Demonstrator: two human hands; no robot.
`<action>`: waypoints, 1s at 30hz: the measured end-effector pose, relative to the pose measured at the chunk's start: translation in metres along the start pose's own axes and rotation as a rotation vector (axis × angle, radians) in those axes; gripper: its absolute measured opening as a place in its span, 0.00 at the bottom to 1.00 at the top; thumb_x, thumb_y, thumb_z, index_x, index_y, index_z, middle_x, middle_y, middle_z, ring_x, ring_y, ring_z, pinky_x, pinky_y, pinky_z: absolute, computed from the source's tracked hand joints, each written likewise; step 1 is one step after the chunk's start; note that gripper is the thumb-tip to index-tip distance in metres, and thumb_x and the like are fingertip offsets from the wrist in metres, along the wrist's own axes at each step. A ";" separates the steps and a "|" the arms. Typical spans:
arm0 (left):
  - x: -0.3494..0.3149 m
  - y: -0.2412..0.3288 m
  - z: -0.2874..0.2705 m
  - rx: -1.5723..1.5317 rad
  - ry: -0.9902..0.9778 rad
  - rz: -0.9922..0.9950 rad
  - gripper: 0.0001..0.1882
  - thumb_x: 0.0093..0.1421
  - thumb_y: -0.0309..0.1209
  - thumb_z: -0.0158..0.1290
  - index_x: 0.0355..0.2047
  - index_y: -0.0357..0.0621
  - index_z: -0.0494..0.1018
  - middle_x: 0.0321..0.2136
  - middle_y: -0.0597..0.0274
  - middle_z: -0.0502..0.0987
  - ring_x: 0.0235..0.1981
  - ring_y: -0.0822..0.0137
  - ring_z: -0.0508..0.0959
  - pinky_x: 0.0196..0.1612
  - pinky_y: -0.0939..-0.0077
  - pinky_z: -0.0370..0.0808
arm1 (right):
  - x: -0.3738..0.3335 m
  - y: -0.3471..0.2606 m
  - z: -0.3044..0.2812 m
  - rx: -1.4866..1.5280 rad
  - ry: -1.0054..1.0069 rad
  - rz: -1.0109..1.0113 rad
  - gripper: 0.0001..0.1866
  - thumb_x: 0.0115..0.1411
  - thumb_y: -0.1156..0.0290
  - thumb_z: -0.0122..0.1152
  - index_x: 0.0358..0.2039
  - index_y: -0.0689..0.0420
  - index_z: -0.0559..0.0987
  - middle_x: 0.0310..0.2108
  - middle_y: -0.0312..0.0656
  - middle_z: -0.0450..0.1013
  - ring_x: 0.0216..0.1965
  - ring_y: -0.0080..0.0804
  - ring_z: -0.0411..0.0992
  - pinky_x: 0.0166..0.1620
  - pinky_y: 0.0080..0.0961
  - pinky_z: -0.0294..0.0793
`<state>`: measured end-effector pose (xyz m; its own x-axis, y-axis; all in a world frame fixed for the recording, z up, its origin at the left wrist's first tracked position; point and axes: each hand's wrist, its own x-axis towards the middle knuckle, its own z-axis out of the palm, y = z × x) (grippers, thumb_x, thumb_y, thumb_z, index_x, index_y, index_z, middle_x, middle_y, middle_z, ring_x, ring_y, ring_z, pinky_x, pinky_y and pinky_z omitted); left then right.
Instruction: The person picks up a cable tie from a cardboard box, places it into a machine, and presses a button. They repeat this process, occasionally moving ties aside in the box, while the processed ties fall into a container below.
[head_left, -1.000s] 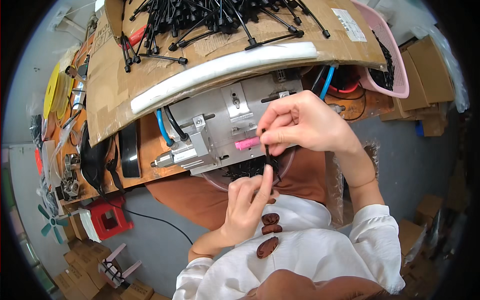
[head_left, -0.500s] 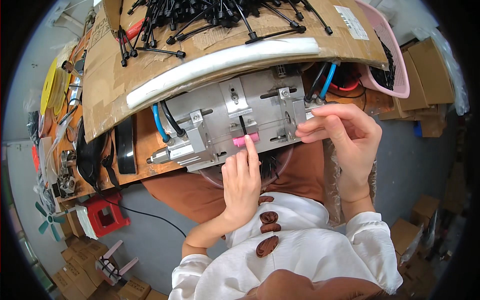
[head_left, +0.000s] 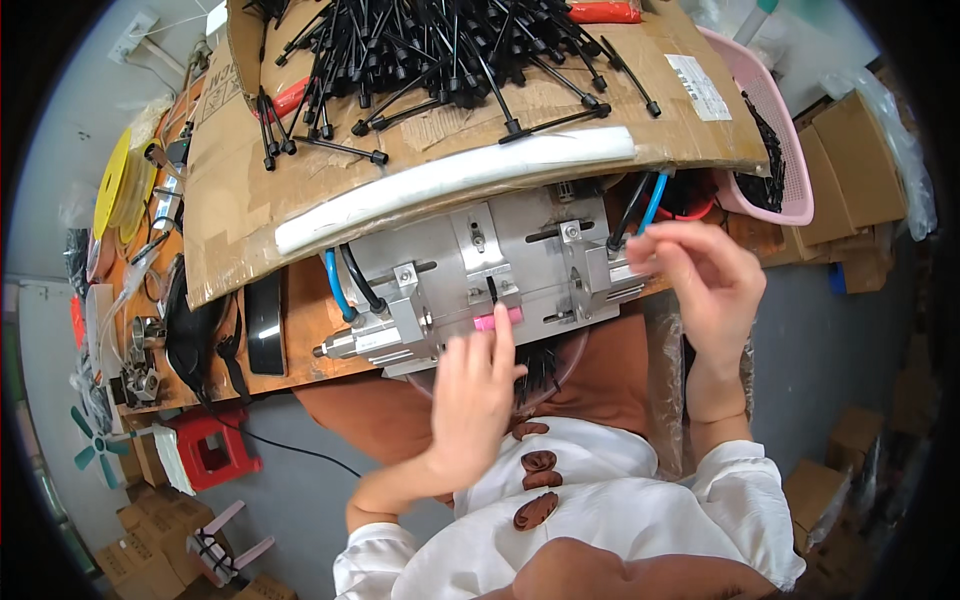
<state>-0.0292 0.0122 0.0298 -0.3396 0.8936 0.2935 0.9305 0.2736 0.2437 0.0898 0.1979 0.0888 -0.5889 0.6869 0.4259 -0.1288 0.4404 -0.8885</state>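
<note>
My left hand (head_left: 472, 395) reaches up to the metal fixture (head_left: 540, 265), index finger stretched out and other fingers loosely bent. Its index fingertip touches or is just over the small pink block (head_left: 497, 319) at the fixture's near edge. A thin black rod (head_left: 491, 290) stands out from the centre clamp (head_left: 478, 238) toward that block. My right hand (head_left: 715, 285) is raised beside the fixture's right-hand air cylinder (head_left: 592, 268), fingers bent but apart, with nothing visible in them. Its fingertips are blurred.
A cardboard sheet (head_left: 240, 220) behind the fixture carries a pile of black capped rods (head_left: 430, 60) and a white foam strip (head_left: 460, 185). Blue air hoses (head_left: 338, 288) run to the cylinders. At the right sits a pink basket (head_left: 800, 190). A clear bowl (head_left: 570, 365) with black pieces is below the fixture.
The view has tilted, so the bench sits lower in the picture. My right hand has lifted slightly toward the right. My left index finger stays at the pink block.
</note>
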 end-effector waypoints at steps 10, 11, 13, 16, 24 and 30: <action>0.170 -0.133 -0.063 -0.057 0.140 -0.004 0.10 0.54 0.17 0.51 0.37 0.39 0.70 0.35 0.54 0.74 0.40 0.53 0.71 0.45 0.61 0.68 | 0.124 0.027 0.008 -0.868 -0.335 -0.494 0.07 0.49 0.78 0.62 0.31 0.60 0.78 0.32 0.42 0.68 0.41 0.40 0.67 0.44 0.33 0.67; 0.169 -0.126 -0.066 -0.066 0.151 -0.031 0.09 0.53 0.17 0.52 0.36 0.39 0.71 0.34 0.54 0.76 0.39 0.52 0.73 0.43 0.61 0.70 | 0.128 0.026 0.008 -0.888 -0.444 -0.465 0.08 0.49 0.79 0.62 0.32 0.60 0.78 0.33 0.42 0.68 0.43 0.39 0.67 0.45 0.33 0.67; 0.165 -0.125 -0.065 -0.130 0.247 -0.006 0.10 0.53 0.17 0.52 0.36 0.39 0.71 0.34 0.54 0.76 0.37 0.52 0.74 0.42 0.63 0.71 | 0.133 0.028 0.010 -0.893 -0.454 -0.494 0.08 0.49 0.79 0.62 0.33 0.60 0.78 0.33 0.42 0.68 0.42 0.40 0.67 0.45 0.33 0.67; 0.150 -0.109 -0.071 -0.206 0.408 0.016 0.10 0.54 0.17 0.52 0.37 0.39 0.72 0.35 0.55 0.76 0.35 0.55 0.76 0.39 0.67 0.73 | 0.137 0.035 0.006 -0.845 -0.368 -0.620 0.09 0.50 0.79 0.62 0.34 0.60 0.77 0.31 0.41 0.69 0.39 0.38 0.68 0.43 0.32 0.68; 0.102 -0.088 -0.072 -0.096 0.706 0.035 0.10 0.56 0.18 0.55 0.38 0.42 0.79 0.35 0.58 0.78 0.34 0.65 0.78 0.35 0.74 0.74 | 0.126 0.037 0.001 -0.531 -0.037 -0.469 0.08 0.59 0.78 0.58 0.39 0.62 0.75 0.31 0.38 0.76 0.29 0.22 0.71 0.33 0.18 0.69; 0.015 -0.041 -0.038 -0.180 0.508 -0.032 0.36 0.41 0.13 0.63 0.54 0.33 0.69 0.33 0.57 0.74 0.32 0.62 0.73 0.33 0.72 0.72 | 0.098 0.009 0.000 -0.037 0.093 -0.159 0.17 0.58 0.82 0.55 0.49 0.62 0.70 0.28 0.42 0.74 0.30 0.25 0.73 0.33 0.23 0.71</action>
<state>-0.0773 0.0004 0.0595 -0.4324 0.5887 0.6830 0.8956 0.1923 0.4012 0.0309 0.2696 0.1228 -0.4866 0.6569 0.5759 -0.1842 0.5673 -0.8027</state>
